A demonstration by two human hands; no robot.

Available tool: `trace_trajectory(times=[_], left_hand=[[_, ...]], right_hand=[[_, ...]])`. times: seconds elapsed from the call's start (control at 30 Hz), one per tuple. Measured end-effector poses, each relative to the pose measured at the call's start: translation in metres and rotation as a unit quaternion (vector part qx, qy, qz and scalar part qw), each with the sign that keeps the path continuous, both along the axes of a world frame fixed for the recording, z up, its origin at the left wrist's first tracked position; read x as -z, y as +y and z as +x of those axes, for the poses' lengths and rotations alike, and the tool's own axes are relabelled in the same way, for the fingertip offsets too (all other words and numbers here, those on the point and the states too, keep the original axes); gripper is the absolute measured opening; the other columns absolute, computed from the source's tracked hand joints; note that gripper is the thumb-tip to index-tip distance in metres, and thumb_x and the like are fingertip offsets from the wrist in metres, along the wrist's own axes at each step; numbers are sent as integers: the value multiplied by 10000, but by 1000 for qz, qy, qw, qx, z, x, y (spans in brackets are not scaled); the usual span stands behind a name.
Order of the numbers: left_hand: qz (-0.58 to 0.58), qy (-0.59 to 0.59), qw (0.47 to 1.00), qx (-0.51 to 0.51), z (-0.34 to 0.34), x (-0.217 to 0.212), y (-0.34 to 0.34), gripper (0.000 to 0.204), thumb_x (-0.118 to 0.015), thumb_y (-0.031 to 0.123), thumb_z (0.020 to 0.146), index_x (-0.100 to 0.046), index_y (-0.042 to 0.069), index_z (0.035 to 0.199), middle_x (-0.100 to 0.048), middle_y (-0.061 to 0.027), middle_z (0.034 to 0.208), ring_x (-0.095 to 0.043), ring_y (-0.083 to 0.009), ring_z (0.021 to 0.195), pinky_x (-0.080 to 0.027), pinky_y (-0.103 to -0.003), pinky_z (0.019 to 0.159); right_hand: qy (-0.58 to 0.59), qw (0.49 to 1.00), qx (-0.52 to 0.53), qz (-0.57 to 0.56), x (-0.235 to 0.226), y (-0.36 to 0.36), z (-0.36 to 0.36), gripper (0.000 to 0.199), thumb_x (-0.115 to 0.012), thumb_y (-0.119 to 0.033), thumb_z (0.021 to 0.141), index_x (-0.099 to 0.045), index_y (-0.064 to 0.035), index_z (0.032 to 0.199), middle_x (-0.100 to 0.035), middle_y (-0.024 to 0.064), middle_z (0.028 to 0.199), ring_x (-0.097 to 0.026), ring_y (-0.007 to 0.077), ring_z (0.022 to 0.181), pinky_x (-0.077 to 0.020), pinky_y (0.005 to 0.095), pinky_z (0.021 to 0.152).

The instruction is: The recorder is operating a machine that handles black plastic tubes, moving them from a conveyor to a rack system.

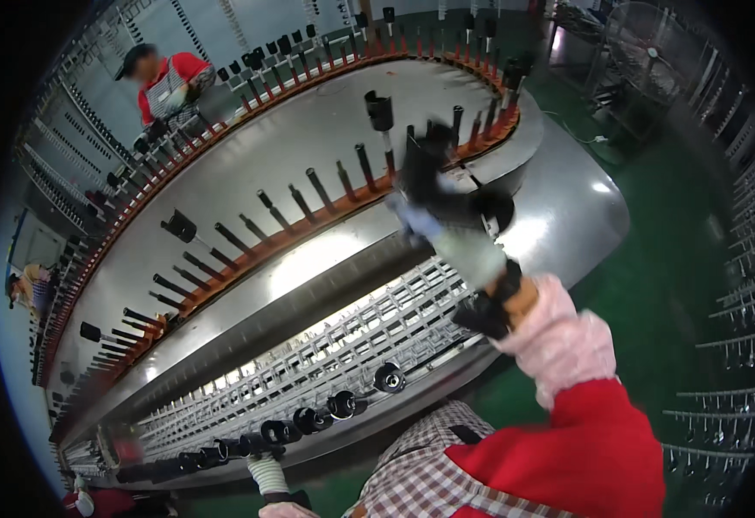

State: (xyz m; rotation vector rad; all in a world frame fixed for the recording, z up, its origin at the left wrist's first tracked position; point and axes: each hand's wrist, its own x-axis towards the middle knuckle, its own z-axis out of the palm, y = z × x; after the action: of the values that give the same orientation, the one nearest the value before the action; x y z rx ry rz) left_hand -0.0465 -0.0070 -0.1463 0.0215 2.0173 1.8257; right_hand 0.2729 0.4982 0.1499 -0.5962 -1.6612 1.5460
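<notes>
My right hand [457,244], in a pale glove with a pink sleeve cover, reaches out over the oval conveyor [308,147]. It grips a black cylindrical part [423,168], blurred by motion, just above the orange rail of upright pins [308,226]. A similar black part [379,110] sits on a pin close behind it. My left hand [261,462] shows only its striped glove cuff at the lower edge, touching a row of black round parts [308,420] on the white wire rack [352,337]. Its fingers are hidden.
A person in red with a checked apron [169,85] works at the far side of the conveyor. Another person [28,289] stands at the left end. A large fan [654,52] is at the upper right, and hook racks [731,345] line the right side over the green floor.
</notes>
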Motion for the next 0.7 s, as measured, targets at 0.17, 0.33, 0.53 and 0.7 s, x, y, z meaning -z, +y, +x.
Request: trace_trajectory(times=[0.17, 0.33, 0.53, 0.7], left_hand=[[3, -138, 988, -67, -10, -15, 27, 135, -549, 270, 864, -604, 164, 929, -594, -47, 678, -532, -235, 411, -427, -360, 322], [-29, -164, 983, -77, -3, -31, 57, 28, -589, 140, 820, -562, 148, 822, -539, -35, 602, -481, -222, 376, -384, -343, 300], [-26, -132, 991, -17, -9, -24, 70, 38, -604, 129, 815, -571, 144, 803, -555, -34, 611, -491, -194, 415, -369, -324, 333], [-4, -140, 990, -12, -33, 13, 42, 84, -597, 208, 836, -577, 128, 849, -571, -102, 566, -515, -244, 376, -384, -352, 313]], right_hand=[[156, 927, 6, -340, 113, -111, 61, 350, -559, -247, 901, -524, -12, 1158, -601, 102, 960, -579, 139, 752, -481, 250, 613], [333, 802, -133, -477, 180, -142, 60, 229, -579, -226, 890, -578, -28, 1004, -587, 37, 874, -548, 138, 719, -437, 229, 614], [273, 795, -6, -542, 240, -124, 49, 270, -594, -177, 877, -565, -26, 1100, -626, 83, 936, -617, 193, 810, -528, 298, 697], [-34, 993, 107, -26, 183, -117, 75, 322, -541, -14, 877, -520, -13, 1199, -627, 54, 932, -614, 117, 758, -543, 262, 669]])
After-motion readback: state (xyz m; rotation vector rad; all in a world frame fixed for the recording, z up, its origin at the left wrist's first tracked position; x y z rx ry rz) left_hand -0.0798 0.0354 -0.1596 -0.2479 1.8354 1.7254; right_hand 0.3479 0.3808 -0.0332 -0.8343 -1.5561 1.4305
